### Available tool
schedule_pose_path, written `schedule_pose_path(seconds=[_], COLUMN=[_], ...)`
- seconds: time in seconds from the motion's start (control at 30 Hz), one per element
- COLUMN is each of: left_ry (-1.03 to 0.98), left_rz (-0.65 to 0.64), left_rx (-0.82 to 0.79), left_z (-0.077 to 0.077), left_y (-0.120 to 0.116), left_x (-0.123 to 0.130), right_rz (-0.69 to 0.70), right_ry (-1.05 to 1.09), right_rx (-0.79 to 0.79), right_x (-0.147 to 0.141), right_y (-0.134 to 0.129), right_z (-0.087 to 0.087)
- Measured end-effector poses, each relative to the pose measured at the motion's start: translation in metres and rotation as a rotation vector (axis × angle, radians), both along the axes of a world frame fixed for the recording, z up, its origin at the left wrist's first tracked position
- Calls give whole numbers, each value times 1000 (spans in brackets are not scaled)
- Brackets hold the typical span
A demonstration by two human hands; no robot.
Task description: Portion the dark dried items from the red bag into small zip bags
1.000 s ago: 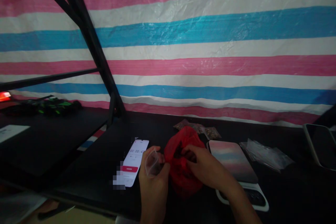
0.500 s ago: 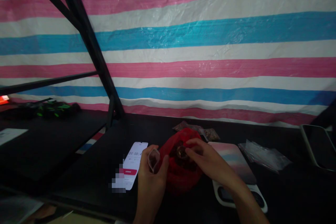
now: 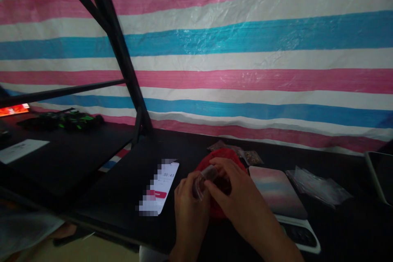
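Note:
My left hand (image 3: 192, 198) is closed on a small clear plastic bag (image 3: 199, 188), its mouth facing up. Tilted over that mouth is a small clear cup (image 3: 209, 172), pinched by the fingers of my right hand (image 3: 229, 184). What the cup holds is too dark to make out. Behind and beneath both hands lies a red bag (image 3: 221, 154), its opening partly hidden by my right hand. A kitchen scale (image 3: 278, 192) with a shiny plate is just right of my right wrist.
A phone (image 3: 159, 188) showing a timer lies to the left. Filled small bags (image 3: 253, 157) sit behind the red bag. Flat clear bags (image 3: 319, 186) are right of the scale, with another device (image 3: 380, 176) beyond. A black metal frame (image 3: 123, 57) rises at left.
My right hand has moved left with the cup, from inside the red bag to the mouth of the small plastic bag. The view has shifted slightly left.

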State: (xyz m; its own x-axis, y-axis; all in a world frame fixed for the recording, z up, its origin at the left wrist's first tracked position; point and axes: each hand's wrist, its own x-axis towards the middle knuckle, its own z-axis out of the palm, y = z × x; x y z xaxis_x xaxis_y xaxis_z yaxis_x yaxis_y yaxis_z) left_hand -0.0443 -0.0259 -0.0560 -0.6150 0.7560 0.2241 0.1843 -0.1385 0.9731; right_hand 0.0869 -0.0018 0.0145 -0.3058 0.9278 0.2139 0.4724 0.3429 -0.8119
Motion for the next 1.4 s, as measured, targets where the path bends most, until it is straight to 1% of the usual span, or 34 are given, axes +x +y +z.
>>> schedule_pose_path(seconds=[0.07,0.17,0.27,0.37,0.43,0.5,0.57,0.63,0.73,0.8,0.93,1.03,1.23,1.33,1.4], left_ry=[4,22,26,28,36,50,58,56,23,-10,-76,-182,-394,-438,-437], left_rz=[-26,-57,-58,-35,2,40,54,42,21,18,10,3,31,51,64], left_rx=[-14,-27,-38,-47,-61,-98,-142,-163,-152,-149,-144,-118,-104,-101,-94], left_z=[-1,-4,-5,-4,-3,-3,-3,-3,-3,-1,3,3,-3,-3,-1], left_y=[0,2,3,2,-1,-3,-5,-5,-4,-3,-2,1,7,8,7], left_x=[0,1,2,2,2,2,2,2,1,1,3,3,2,0,-1], right_rz=[51,104,80,10,-14,29,69,42,-51,-72,-63,-12,115,143,125], right_ry=[-51,-61,-38,-18,-76,-171,-223,-251,-294,-301,-281,-249,-165,-76,-35], right_rx=[69,111,149,175,129,31,-20,12,93,105,65,12,-105,-166,-203], right_x=[-1,1,6,16,24,30,31,27,14,6,-2,-2,3,5,8], right_y=[0,1,4,11,19,27,36,42,49,52,53,51,43,40,40], right_z=[-3,-3,1,2,-3,-13,-24,-33,-41,-43,-45,-46,-42,-40,-40])
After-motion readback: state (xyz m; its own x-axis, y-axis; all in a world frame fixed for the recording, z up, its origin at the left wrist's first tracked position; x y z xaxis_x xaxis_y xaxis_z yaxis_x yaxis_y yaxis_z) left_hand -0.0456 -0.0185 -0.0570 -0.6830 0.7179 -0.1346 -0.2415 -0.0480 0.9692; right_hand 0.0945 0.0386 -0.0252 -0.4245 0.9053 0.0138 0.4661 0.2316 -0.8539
